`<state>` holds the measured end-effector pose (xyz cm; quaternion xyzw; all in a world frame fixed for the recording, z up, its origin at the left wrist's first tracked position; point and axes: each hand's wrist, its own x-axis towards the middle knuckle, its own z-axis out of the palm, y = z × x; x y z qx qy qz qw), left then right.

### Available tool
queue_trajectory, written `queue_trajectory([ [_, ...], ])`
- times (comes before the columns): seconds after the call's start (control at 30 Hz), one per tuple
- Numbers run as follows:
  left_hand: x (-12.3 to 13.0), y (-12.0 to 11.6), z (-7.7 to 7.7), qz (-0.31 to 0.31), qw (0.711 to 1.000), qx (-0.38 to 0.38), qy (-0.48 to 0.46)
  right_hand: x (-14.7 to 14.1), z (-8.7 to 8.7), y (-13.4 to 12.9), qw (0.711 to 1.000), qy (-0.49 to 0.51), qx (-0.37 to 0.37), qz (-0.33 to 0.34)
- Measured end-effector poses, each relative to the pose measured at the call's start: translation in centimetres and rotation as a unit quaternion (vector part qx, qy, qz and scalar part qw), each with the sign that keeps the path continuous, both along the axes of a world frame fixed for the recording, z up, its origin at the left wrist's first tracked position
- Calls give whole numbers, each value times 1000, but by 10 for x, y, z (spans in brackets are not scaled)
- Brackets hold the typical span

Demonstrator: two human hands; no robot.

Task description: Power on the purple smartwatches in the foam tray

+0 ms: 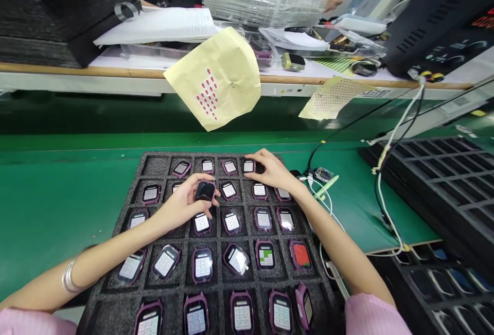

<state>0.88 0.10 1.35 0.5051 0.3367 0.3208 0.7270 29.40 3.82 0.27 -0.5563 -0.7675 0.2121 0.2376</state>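
My left hand [196, 196] grips a purple smartwatch body [206, 191] with a dark screen, held above the black foam tray [156, 163]. At the tray's far edge, the thumb and fingers of my right hand [270, 168] close around another watch body [249, 165] with a lit white screen in its compartment. Several more purple watch bodies sit in the compartments, most showing white grid screens. One watch [300, 254] has a red screen, and one [265, 255] shows green and white patches.
A white cable [328, 206] and a green pen-like tool [327, 187] lie right of the tray. More black trays [436, 170] are stacked at the right. A shelf [135, 77] with hanging yellow sticker sheets [227, 75] crosses ahead; two people are behind it.
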Motion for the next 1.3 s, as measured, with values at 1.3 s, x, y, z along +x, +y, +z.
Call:
queue_trajectory([
  [1.3, -3, -2, -8, 65, 948, 261, 171, -70, 14, -38, 744, 576, -337, 35],
])
